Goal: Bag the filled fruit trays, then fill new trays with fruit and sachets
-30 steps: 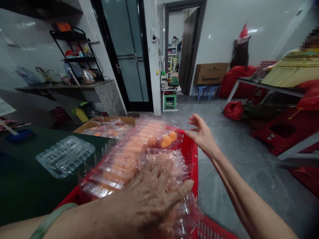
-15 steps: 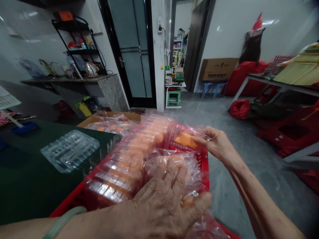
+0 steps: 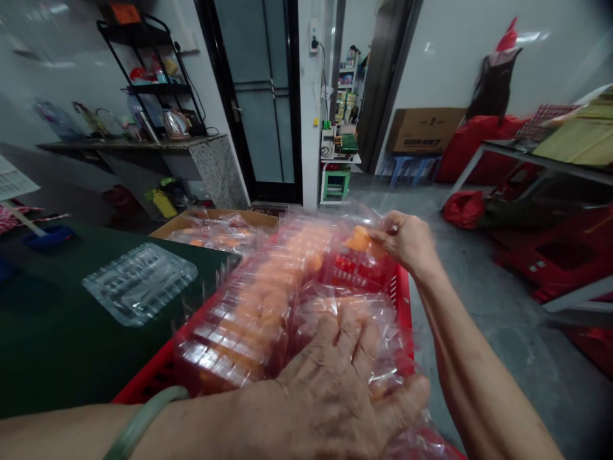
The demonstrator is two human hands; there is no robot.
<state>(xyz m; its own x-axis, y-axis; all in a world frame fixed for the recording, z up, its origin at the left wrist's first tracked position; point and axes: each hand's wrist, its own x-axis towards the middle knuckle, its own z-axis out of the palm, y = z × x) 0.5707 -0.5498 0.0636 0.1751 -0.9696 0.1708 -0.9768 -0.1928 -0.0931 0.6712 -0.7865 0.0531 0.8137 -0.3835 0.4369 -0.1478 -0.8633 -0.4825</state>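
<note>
Left hand (image 3: 330,402) spread open, pressing plastic-wrapped orange packs (image 3: 249,319) in red basket (image 3: 403,313); right hand (image 3: 405,241) pinches pack edge at far end. Basket nearly full; more packs in carton (image 3: 249,219) beyond.

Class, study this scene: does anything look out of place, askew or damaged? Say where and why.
One clear plastic tray lies empty on the dark green table, apart from the red basket, whose wrapped packs hold orange pieces.
</note>
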